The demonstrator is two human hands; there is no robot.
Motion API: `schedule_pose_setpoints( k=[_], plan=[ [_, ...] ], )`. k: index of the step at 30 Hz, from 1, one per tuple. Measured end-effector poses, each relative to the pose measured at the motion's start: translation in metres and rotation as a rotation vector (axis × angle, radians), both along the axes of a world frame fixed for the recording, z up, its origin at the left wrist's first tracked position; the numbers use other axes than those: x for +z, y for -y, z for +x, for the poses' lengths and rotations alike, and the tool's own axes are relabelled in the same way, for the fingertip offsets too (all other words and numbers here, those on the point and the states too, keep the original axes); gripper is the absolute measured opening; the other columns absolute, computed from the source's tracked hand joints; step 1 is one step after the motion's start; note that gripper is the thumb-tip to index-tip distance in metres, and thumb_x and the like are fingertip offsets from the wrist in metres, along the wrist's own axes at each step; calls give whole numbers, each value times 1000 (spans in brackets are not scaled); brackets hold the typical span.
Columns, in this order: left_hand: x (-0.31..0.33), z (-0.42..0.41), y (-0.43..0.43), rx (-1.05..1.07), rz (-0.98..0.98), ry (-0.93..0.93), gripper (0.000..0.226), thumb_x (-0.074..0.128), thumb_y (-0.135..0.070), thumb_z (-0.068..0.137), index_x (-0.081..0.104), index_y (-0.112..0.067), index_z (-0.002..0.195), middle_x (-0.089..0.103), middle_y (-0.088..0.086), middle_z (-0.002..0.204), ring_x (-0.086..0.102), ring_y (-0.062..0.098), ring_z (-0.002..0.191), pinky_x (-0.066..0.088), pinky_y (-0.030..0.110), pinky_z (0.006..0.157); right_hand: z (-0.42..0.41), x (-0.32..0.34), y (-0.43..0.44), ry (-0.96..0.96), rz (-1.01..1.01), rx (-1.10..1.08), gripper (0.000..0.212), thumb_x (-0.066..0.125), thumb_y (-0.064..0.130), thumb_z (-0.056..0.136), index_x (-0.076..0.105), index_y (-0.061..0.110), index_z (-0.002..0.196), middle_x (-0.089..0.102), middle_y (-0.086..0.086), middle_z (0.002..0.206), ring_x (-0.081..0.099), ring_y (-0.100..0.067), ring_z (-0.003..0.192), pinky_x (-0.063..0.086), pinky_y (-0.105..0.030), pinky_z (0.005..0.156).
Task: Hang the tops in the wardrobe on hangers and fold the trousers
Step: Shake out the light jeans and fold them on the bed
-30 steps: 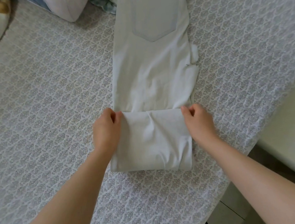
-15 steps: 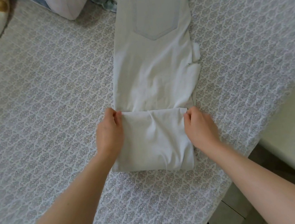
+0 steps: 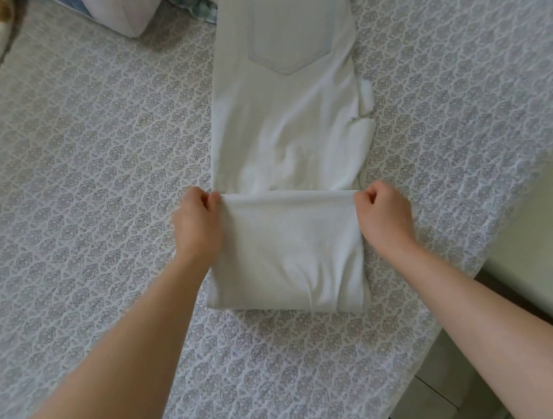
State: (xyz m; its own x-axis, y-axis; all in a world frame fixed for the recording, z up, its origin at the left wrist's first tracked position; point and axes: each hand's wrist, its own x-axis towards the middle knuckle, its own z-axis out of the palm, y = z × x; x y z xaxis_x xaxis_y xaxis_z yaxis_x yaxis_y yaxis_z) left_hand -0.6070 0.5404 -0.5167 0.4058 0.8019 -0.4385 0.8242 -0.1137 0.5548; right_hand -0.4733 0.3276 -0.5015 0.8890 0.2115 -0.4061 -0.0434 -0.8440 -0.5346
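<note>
Patterned bedspread [image 3: 94, 195]: we pinch the folded end of the jeans [image 3: 290, 132], left hand [image 3: 196, 225] and right hand [image 3: 384, 212] at opposite corners, keeping the edge square.

Soft, even daylight; faint shadows, edges slightly blurred and warped.

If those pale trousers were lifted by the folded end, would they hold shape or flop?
Probably flop: the trousers wrinkle softly and the fold bulges between the left hand and right hand. Unlikely to roll; they lie flat on the patterned bedspread.
</note>
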Motion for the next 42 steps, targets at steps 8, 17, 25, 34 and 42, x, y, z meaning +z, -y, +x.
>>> schedule_pose_setpoints(
  k=[8,17,25,34,42],
  plan=[
    [-2,-35,61,-1021,574,117,56,30,-44,103,40,-12,148,35,8,157,24,26,148,17,45,120,-53,10,-1,570,-69,783,44,49,21,95,47,4,136,46,-16,143,41,-30,134,33,-43,110],
    [-32,-59,18,-1147,519,-208,70,14,-61,100,-2,-26,158,-3,-8,165,-10,10,151,-7,54,120,-20,-43,39,520,-376,1152,65,21,47,100,13,14,155,6,-7,163,1,-22,151,12,-50,118],
    [-19,-67,-42,-1395,641,-118,73,45,-29,99,4,-20,159,3,-2,166,1,19,152,3,52,120,17,-36,64,722,-273,1341,82,53,-1,80,19,7,154,15,-16,161,12,-28,150,21,-52,116],
    [-24,-32,-54,-1537,632,-177,101,65,-40,87,-5,-22,158,-2,-1,165,-1,24,152,8,50,122,37,-41,49,737,-316,1460,78,59,6,81,27,14,152,31,-24,154,35,-46,138,40,-63,101],
    [-23,-20,-59,-1497,526,-147,111,75,-42,79,-1,-25,158,1,-3,164,2,17,151,4,46,121,46,-38,48,600,-323,1481,86,57,57,83,28,15,152,29,-18,156,35,-39,140,42,-64,96]
  ],
)
